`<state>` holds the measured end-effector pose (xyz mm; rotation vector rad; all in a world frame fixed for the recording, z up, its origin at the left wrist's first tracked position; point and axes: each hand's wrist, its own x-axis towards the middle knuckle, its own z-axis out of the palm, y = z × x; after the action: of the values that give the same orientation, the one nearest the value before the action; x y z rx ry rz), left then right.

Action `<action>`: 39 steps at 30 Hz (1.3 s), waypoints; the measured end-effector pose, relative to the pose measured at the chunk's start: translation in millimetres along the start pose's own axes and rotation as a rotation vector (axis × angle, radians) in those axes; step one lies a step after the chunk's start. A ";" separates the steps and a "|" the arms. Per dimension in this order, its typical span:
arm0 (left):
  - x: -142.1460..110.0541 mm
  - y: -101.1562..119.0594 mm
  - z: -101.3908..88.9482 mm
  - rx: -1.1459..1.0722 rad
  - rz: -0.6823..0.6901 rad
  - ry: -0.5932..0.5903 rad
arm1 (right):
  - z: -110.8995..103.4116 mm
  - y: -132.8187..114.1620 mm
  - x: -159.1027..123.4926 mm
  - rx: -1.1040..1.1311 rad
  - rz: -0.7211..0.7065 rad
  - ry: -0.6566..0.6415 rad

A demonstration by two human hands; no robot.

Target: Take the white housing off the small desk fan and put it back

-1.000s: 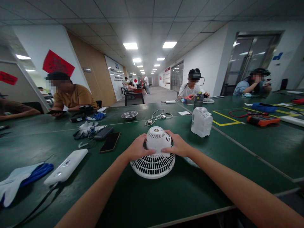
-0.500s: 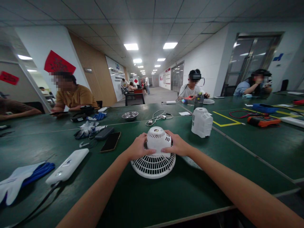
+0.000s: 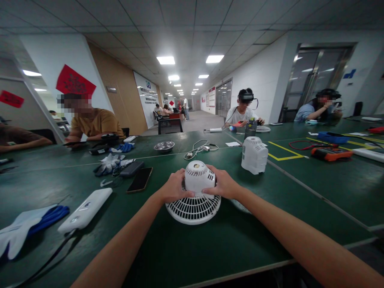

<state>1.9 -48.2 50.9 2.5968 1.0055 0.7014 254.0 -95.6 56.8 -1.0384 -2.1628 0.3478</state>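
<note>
In the middle of the green table a white fan head (image 3: 199, 182) rests with its round slatted grille (image 3: 193, 210) facing down. My left hand (image 3: 175, 186) is closed round the left side of its motor housing, thumb along the front. On the opposite side my right hand (image 3: 223, 183) grips the same housing, its thumb close to the left one. Most of my fingers are hidden behind the housing. A white plastic fan base or housing part (image 3: 255, 156) stands upright to the right, apart from my hands. Part of a pale, flat object (image 3: 241, 206) shows under my right forearm.
Left of me lie a phone (image 3: 140, 180), a white power bank (image 3: 85, 210) with a cable, and gloves (image 3: 30, 226). Ahead are a metal bowl (image 3: 164, 146), a white cable (image 3: 200, 149) and a bottle (image 3: 251, 129). A multimeter (image 3: 331, 154) lies right. People sit across the table.
My hands keep their hold on the fan head, which has hardly moved. Across the table, the person at far right has shifted a hand slightly.
</note>
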 end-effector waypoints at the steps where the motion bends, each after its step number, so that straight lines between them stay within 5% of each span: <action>1: 0.2 -1.2 1.0 0.017 -0.002 0.005 | -0.5 -0.4 -0.2 -0.017 0.004 0.002; 8: -0.5 -9.8 5.7 -0.067 -0.013 0.134 | -3.7 -6.6 -5.9 -0.037 0.046 -0.063; 14: -4.5 -1.7 6.0 -0.406 0.098 0.059 | 2.0 -4.7 -6.2 0.117 -0.038 -0.113; 26: -0.5 12.0 7.6 -0.194 0.141 0.144 | -0.4 -8.0 -3.1 0.182 -0.002 -0.142; 39: 0.8 6.5 3.6 -0.199 0.110 0.065 | -4.5 -15.2 -2.8 0.186 0.034 -0.155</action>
<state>8.0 -52.6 50.8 2.4840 0.7720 0.8711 249.6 -107.7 66.4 -0.9712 -2.2015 0.6510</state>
